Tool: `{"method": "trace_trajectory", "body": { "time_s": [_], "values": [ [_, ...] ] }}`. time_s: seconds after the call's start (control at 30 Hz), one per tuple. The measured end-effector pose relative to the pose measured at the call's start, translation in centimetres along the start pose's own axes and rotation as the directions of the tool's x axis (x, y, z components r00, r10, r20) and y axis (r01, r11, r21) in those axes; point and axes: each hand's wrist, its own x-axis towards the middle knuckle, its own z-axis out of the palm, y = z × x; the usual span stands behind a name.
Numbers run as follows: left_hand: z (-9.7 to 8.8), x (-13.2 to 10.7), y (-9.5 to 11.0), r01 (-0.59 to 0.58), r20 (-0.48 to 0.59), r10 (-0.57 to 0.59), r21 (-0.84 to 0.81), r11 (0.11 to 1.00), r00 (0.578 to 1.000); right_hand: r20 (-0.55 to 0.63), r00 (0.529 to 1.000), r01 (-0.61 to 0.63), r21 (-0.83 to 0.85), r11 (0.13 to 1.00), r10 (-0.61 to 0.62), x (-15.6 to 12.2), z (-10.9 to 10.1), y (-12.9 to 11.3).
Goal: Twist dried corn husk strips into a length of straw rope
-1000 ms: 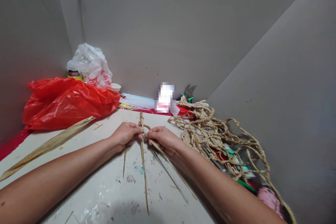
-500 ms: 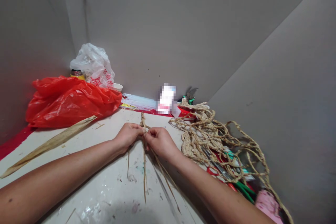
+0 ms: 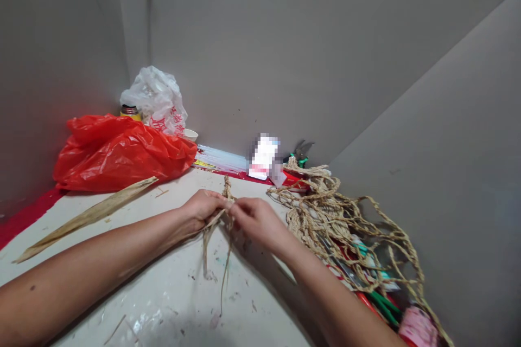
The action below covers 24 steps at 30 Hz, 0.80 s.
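Observation:
In the middle of the table a short braid of dried plant fibre (image 3: pixel 227 186) points away from me. My left hand (image 3: pixel 205 207) pinches strands at the braid's near end. Close against it, my right hand (image 3: pixel 254 219) is closed on the strands too, thumb and fingertips together; the exact grip is partly hidden. Loose strands (image 3: pixel 223 282) hang from between the hands toward me, and one runs left along my left wrist. A long flat dried leaf (image 3: pixel 87 218) lies to the left of my left hand.
A red plastic bag (image 3: pixel 126 154), a white plastic bag (image 3: pixel 157 97) and a white cup (image 3: pixel 190 135) stand at the back left. A blurred bright phone-like screen (image 3: pixel 264 157) leans at the back. Heaped braided cord (image 3: pixel 325 209) covers tools on the right, near pruning shears (image 3: pixel 302 154).
The view has shifted slightly to the left. Strands that hung to the right under my right hand now run to the left, by my left wrist. Both hands stay at the braid.

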Motion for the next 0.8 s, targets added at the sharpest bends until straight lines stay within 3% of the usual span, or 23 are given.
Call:
{"method": "trace_trajectory", "body": {
  "time_s": [0.07, 0.13, 0.23, 0.3, 0.4, 0.6, 0.8],
  "values": [
    [-0.1, 0.0, 0.3, 0.028, 0.044, -0.026, -0.049, 0.998, 0.999, -0.102, 0.99, -0.079, 0.176, 0.981, 0.098, 0.4, -0.8, 0.8],
    [-0.3, 0.1, 0.5, 0.03, 0.083, -0.024, -0.081, 0.996, 0.996, -0.096, 0.977, -0.143, 0.365, 0.92, 0.189, 0.8, -0.8, 1.5],
    [-0.6, 0.3, 0.4, 0.022, 0.13, -0.009, -0.095, 0.995, 0.992, 0.141, 0.966, -0.256, 0.626, 0.737, 0.215, 1.3, 0.4, 2.0],
    [-0.7, 0.4, 0.4, 0.012, 0.159, 0.0, -0.075, 0.997, 0.987, 0.311, 0.931, -0.362, 0.718, 0.594, 0.192, 1.5, 1.1, 2.1],
    [-0.7, 0.2, 0.5, -0.002, 0.16, 0.011, -0.052, 0.999, 0.987, 0.465, 0.869, -0.483, 0.727, 0.489, 0.167, 1.8, 1.3, 2.1],
    [-0.4, -0.1, 0.5, -0.015, 0.11, 0.017, -0.019, 1.0, 0.994, 0.598, 0.781, -0.601, 0.645, 0.472, 0.179, 2.1, 0.5, 2.3],
    [-0.7, -0.1, 0.8, -0.059, 0.19, 0.055, 0.016, 0.998, 0.98, 0.641, 0.751, -0.643, 0.651, 0.404, 0.161, 2.2, 0.6, 2.6]
  ]
}}
